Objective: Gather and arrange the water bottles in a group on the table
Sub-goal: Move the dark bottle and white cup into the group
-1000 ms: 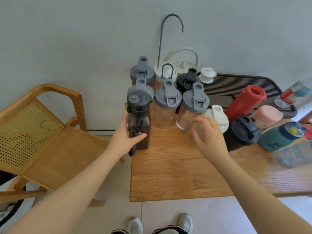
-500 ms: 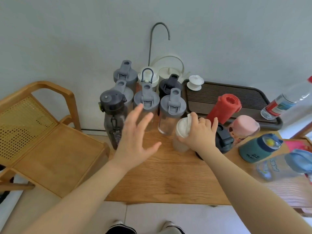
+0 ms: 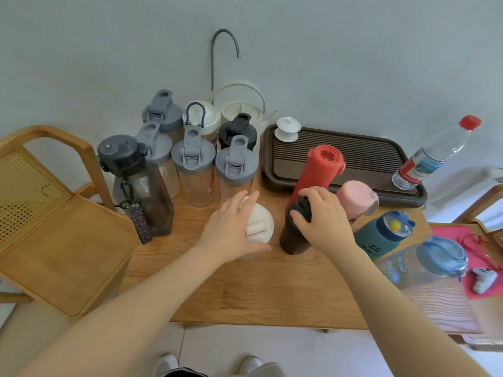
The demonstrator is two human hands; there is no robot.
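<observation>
Two hands work at once; left hand has its fingers wrapped on the white-lidded bottle, right hand grips the dark bottle, both mid-worktop beside the grouped bottles at the back-left corner; sliding either carelessly could topple the red bottle.

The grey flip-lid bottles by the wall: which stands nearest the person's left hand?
The clear grey-lidded bottle at the front row's right end, just beyond the left hand.

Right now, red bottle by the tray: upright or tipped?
Upright. The red bottle stands on its base on the table, cap up, beside the tray; its apparent lean looks like wide-angle distortion.
</observation>
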